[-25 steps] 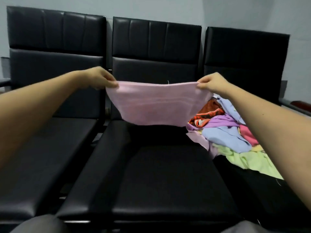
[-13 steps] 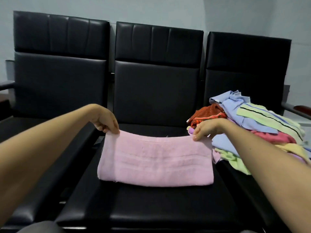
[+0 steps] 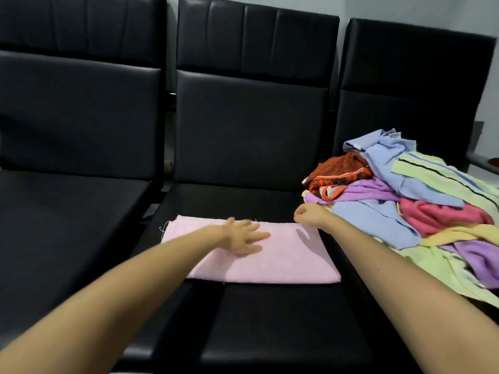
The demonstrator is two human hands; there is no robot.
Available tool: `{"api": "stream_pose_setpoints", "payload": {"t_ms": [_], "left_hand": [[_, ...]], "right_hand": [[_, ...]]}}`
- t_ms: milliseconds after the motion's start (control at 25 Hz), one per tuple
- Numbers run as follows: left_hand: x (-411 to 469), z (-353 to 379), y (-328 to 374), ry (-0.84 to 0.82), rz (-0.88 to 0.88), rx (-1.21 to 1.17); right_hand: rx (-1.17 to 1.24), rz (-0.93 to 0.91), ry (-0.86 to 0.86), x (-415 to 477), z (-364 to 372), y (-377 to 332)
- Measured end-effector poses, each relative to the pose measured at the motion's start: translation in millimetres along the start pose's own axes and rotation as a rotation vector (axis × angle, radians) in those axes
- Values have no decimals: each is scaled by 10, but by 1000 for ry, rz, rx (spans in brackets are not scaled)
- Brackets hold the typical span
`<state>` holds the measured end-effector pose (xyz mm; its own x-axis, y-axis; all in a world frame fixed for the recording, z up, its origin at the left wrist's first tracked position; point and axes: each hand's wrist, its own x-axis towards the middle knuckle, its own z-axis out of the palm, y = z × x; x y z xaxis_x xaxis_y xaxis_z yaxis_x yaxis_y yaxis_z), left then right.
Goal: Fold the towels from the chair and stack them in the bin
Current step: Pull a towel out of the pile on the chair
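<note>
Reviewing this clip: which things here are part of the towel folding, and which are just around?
In the job: pink towel, left hand flat on it, right hand at its corner, pile of towels on the right chair, middle chair under the towel.
Just around: left chair, grey wall. No bin shows.

Grey wall [image 3: 405,6] behind; black leather chair [image 3: 81,109] far left.

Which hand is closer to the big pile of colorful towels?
Right. The right hand sits just beside the pile, at its left edge. The left hand lies flat on the pink towel, farther left.
</note>
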<state>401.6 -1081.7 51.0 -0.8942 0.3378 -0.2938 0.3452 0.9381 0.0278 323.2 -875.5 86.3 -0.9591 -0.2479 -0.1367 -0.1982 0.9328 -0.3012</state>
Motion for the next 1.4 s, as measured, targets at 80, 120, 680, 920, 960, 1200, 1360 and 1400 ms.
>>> {"api": "stream_pose_setpoints", "payload": {"t_ms": [80,120,680,920,960,1200,1360,1400], "left_hand": [[89,206,44,18,-138,-139],[110,249,39,55,-242,-219],[-199,-95,-186,195,-724,-845],[-262,-315,-436,-17,-876,-1301],[-271,-397,-471,12,-857,-1366],[-146,-1073,-586,562,-513,-1753],[-277,-1289,-496,923,-132,-1752],[-318,-1225,-486,922,-83,-1743]], "right_hand": [[61,-7,65,-52,72,-43],[77,-1,113,-69,103,-64],[412,521,-415,-324,328,-453],[794,582,-311,-357,163,-346],[894,533,-272,-340,93,-341],[1279,47,129,-64,-539,-503],[1352,-204,358,-161,-838,-607],[1334,-204,361,-226,-798,-591]]}}
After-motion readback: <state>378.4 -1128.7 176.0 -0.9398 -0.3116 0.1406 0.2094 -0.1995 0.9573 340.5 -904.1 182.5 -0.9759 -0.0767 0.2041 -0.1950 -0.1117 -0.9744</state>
